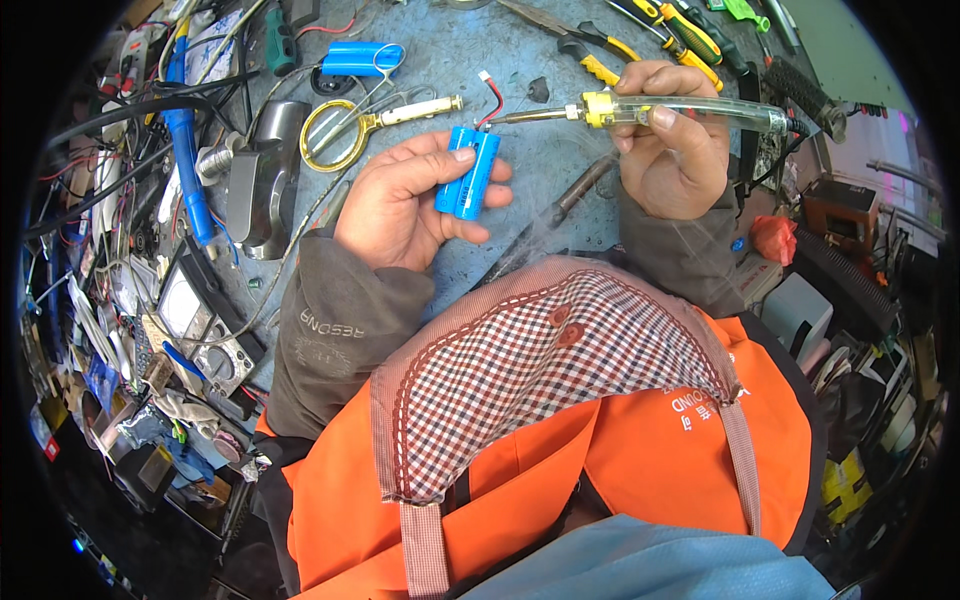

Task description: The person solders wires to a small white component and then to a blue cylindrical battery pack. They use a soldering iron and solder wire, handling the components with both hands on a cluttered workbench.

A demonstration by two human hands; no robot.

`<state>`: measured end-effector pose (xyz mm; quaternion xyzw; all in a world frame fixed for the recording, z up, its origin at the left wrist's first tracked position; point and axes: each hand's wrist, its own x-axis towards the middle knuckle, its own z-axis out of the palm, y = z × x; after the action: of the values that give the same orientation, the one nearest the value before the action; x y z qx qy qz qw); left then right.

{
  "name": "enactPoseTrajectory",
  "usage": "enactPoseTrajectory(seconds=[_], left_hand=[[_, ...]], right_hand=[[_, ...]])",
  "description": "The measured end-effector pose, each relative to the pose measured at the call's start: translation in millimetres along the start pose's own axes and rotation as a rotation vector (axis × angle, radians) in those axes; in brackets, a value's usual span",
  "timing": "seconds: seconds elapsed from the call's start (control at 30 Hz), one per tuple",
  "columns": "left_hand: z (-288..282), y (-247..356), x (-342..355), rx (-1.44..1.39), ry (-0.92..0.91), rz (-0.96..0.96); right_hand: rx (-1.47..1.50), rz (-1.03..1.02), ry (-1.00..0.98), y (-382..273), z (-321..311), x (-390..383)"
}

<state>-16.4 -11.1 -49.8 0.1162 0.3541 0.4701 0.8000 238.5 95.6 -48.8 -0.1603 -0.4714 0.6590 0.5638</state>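
In my left hand (405, 195) I hold a blue two-cell battery pack (468, 178), thumb on top and fingers beneath it. Short red and black leads with a small white connector (485, 76) rise from its upper end. My right hand (680, 140) grips a soldering iron (700, 112) with a clear handle and a yellow collar. The iron's metal tip (530, 116) points left and reaches the pack's upper end by the leads; whether it touches them I cannot tell. Thin smoke seems to drift below my right hand.
A gold-rimmed magnifying glass (362, 124) and another blue battery pack (362, 58) lie beyond my left hand. Past my right hand are yellow-handled pliers (600, 68) and screwdrivers (690, 35). A second dark rod-like tool (560, 205) lies between my hands. Cables and a multimeter (215, 345) crowd the left.
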Motion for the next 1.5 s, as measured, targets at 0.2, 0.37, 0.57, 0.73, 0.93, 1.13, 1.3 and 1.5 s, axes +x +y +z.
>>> enactPoseTrajectory(seconds=[0.2,0.37,0.57,0.73,0.93,1.13,1.3,1.5], left_hand=[[4.5,1.9,-1.9,0.048,0.054,-0.014],[6.0,2.1,-2.0,0.019,0.046,-0.011],[7.0,2.4,0.0,0.001,0.043,-0.005],[7.4,1.2,-2.4,0.003,0.036,0.007],[14.4,-0.5,-4.8,0.121,0.075,0.083],[31.1,-12.1,-3.4,0.27,0.123,0.336],[32.4,-18.7,1.3,0.412,0.117,0.505],[21.5,-17.8,20.5,0.709,0.232,0.644]], right_hand=[[0.001,0.016,-0.009,1.0,-0.6,-0.1],[-0.001,0.023,0.009,0.0,1.0,0.9],[-0.001,-0.009,-0.004,-0.1,-1.1,0.0],[-0.015,-0.009,0.001,0.1,0.9,-0.3],[0.02,-0.117,0.068,-5.0,3.8,-2.6],[0.089,-0.242,-0.023,-35.2,-13.0,-6.4],[0.067,-0.297,0.084,-50.8,-8.5,-15.8],[0.013,-0.399,0.153,-57.3,-36.4,-16.7]])
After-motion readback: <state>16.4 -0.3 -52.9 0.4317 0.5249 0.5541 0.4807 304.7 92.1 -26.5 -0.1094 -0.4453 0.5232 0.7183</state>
